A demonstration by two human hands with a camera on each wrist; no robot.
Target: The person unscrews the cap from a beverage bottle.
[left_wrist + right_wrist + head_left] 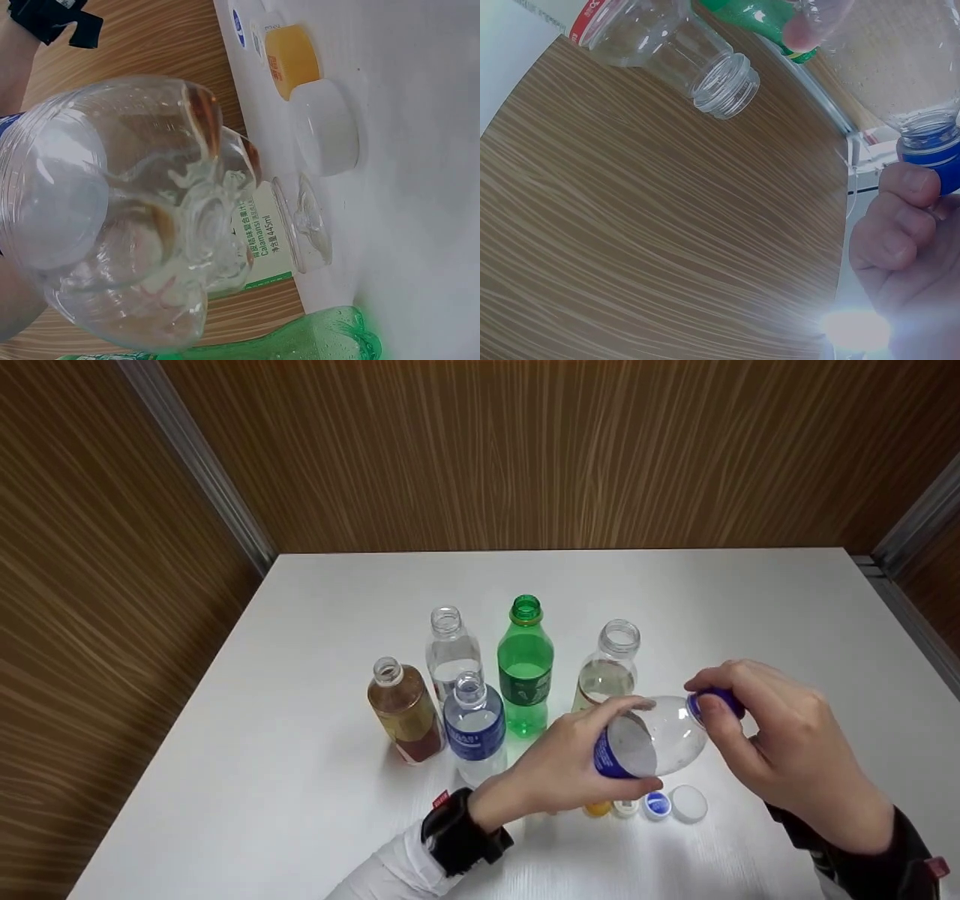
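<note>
My left hand grips a clear plastic bottle with a blue label, tilted so its neck points up and right. At that neck, thumb and fingers of my right hand pinch the blue cap. The right wrist view shows the cap on the bottle's neck, with curled fingers around it. The bottle's moulded base fills much of the left wrist view. Just behind the held bottle stands an uncapped clear bottle with pale liquid.
Left of my hands stand several uncapped bottles: a green one, a clear one, a blue-labelled one and a brown one. Loose caps, including a white one and a yellow one, lie on the white table.
</note>
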